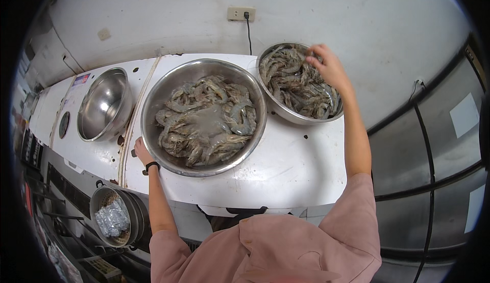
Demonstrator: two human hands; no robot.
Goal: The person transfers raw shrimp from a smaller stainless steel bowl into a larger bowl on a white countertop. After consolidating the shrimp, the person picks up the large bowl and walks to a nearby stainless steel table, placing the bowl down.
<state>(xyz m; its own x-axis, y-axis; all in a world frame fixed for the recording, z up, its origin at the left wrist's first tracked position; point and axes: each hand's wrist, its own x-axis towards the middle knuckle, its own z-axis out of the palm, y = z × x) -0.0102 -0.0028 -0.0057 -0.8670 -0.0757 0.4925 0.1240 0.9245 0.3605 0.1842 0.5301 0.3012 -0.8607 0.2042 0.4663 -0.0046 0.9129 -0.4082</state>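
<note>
A large round metal bowl point(149, 120) stands in the middle of the white table, heaped with raw grey shrimp point(201, 122). My left hand point(143, 152) grips its left side, low against the outer wall, with some fingers hidden. To the right, a second metal bowl point(286, 114) holds more raw shrimp point(296, 86). Above that bowl's far right part is my right hand point(326, 66), its fingers curved and apart, with nothing visible in them. Whether its fingertips touch the shrimp cannot be made out.
A tilted metal bowl point(104, 107) and a dark round lid-like disc point(64, 125) lie on the left of the table point(265, 186). Below, a pot point(133, 216) holds a foil-like bundle point(112, 218). A wall outlet point(241, 14) has a hanging cord; steel cabinet doors point(403, 155) stand right.
</note>
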